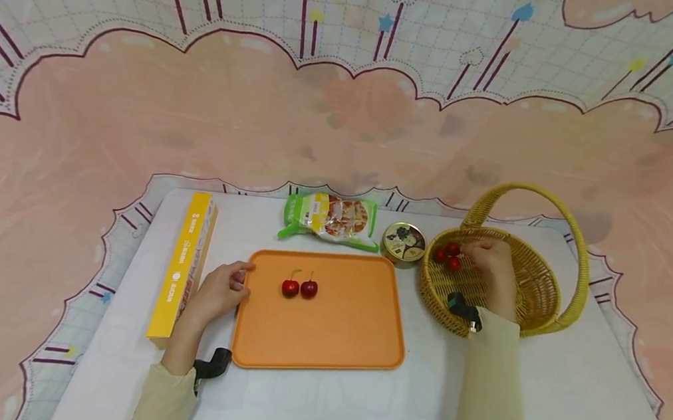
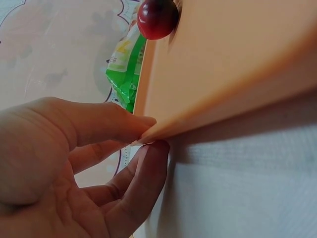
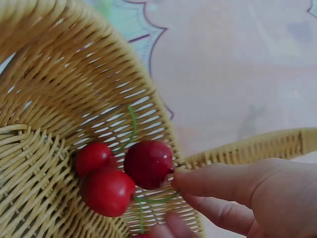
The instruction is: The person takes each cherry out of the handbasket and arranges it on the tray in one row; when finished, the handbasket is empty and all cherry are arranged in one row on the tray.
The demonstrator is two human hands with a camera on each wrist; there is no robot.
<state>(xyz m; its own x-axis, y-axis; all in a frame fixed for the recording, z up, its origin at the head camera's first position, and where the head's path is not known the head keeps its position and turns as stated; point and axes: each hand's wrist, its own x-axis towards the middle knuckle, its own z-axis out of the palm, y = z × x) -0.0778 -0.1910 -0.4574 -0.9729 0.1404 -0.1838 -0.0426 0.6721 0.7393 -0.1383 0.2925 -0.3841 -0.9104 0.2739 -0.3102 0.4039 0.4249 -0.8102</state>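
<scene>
My left hand [image 1: 222, 293] pinches the left rim of an orange tray [image 1: 325, 339]. In the left wrist view, the thumb lies over the rim and a finger is under it. Two red cherries with stems, one bright [image 1: 290, 289] and one darker [image 1: 309, 289], lie side by side on the tray. My right hand [image 1: 490, 267] reaches inside a wicker basket [image 1: 537, 281]. Its fingertips pinch a dark red cherry [image 3: 148, 164] at the stem end. Two brighter cherries [image 3: 108, 192] sit against it, and a sliver of another red one shows at the lower edge.
A long yellow box [image 1: 182, 266] lies left of the tray. Behind the tray are a green and white snack packet [image 1: 336, 218] and a round tin [image 1: 404, 242], which stands beside the basket. The basket's tall handle [image 1: 578, 258] arches up on the right.
</scene>
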